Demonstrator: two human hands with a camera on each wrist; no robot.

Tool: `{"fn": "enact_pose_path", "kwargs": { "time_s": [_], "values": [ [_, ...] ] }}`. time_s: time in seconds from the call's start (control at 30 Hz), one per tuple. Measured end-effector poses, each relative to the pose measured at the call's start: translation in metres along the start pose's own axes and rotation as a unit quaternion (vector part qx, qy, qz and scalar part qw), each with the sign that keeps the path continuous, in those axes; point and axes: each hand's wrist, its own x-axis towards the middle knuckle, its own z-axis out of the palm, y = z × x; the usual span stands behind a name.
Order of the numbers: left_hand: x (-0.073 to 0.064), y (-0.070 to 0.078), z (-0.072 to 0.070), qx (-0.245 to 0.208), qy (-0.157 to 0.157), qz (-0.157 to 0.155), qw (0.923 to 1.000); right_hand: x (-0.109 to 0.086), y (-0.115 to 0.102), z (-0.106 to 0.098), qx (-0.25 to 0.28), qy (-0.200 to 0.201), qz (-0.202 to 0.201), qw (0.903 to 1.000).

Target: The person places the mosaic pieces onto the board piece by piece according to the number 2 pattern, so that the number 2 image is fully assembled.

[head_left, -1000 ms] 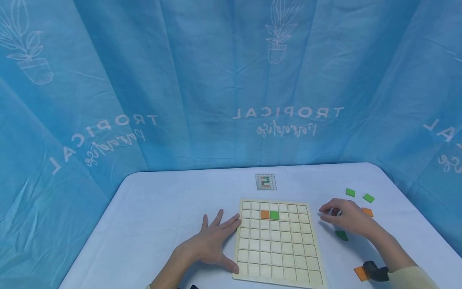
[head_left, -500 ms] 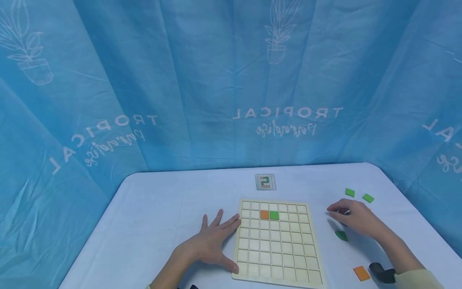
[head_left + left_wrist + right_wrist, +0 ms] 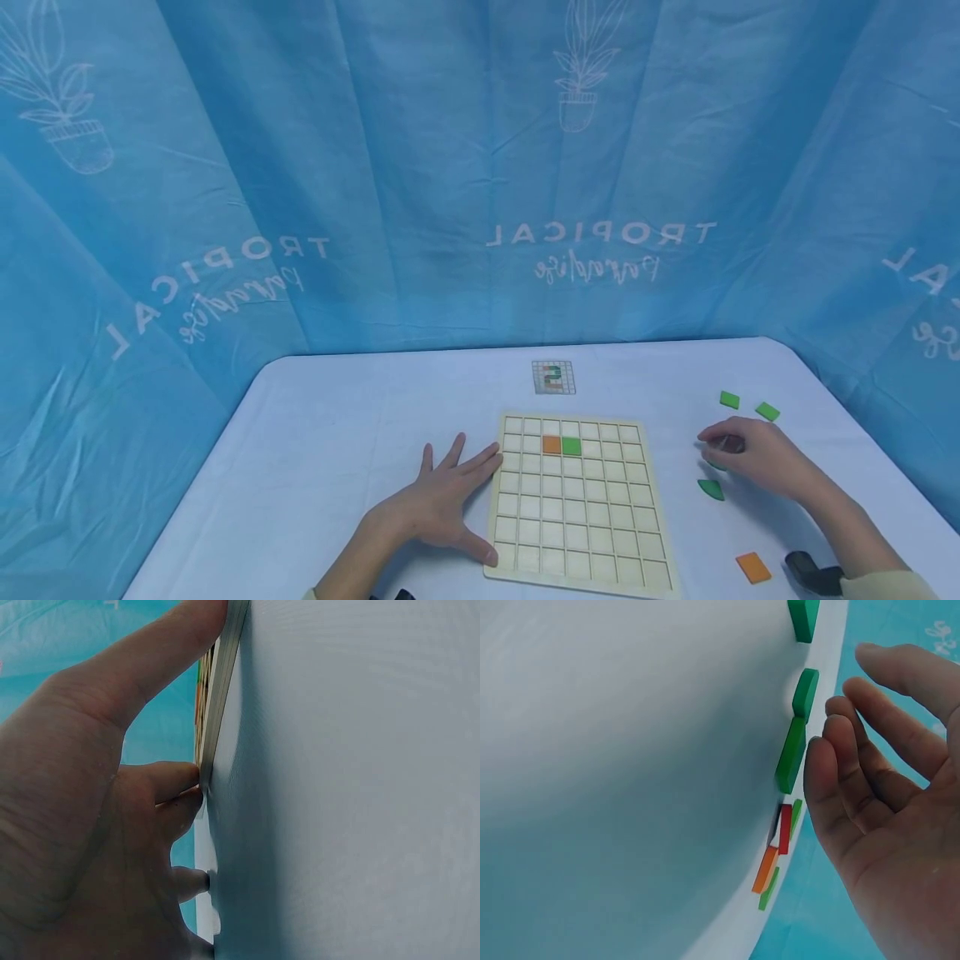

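The fingers of my left hand (image 3: pixel 442 500) are spread, and they touch the left edge of a pale grid board (image 3: pixel 573 533). An orange square tile (image 3: pixel 551 444) and a green square tile (image 3: pixel 572 447) lie side by side in the board's second row. My right hand (image 3: pixel 757 457) hovers right of the board, fingers loosely bent. In the right wrist view nothing shows between its fingertips and thumb. Nearest it are dark green pieces, including a quarter-round one (image 3: pixel 711 490), and a red tile (image 3: pixel 785 829). The hand partly covers these in the head view.
A small card (image 3: pixel 553 377) with a coloured figure on a grid lies behind the board. Two light green tiles, one nearer the board (image 3: pixel 729 400), lie beyond the right hand. An orange tile (image 3: pixel 753 567) sits at the front right. A blue curtain (image 3: pixel 420 208) hangs behind the table.
My right hand has drifted right and slightly toward me over the loose pieces, uncovering part of another dark green piece. The left hand and the tiles on the board have stayed put.
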Motion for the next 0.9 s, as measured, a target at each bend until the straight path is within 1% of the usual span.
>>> {"fn": "enact_pose_path", "kwargs": {
  "time_s": [0.27,0.6,0.9],
  "values": [
    [0.0003,-0.0006,0.001,0.0,0.002,0.001,1.0,-0.0047,0.0069,-0.0005,-0.008,-0.01,0.005,0.9999],
    [0.0003,-0.0002,0.0001,0.0,0.001,0.0,1.0,-0.0035,0.0081,0.0012,-0.014,-0.015,0.013,0.9997],
    [-0.0002,-0.0006,0.0006,0.003,0.003,0.002,1.0,-0.0052,0.0083,0.003,-0.007,-0.008,0.001,0.9999]
  ]
}}
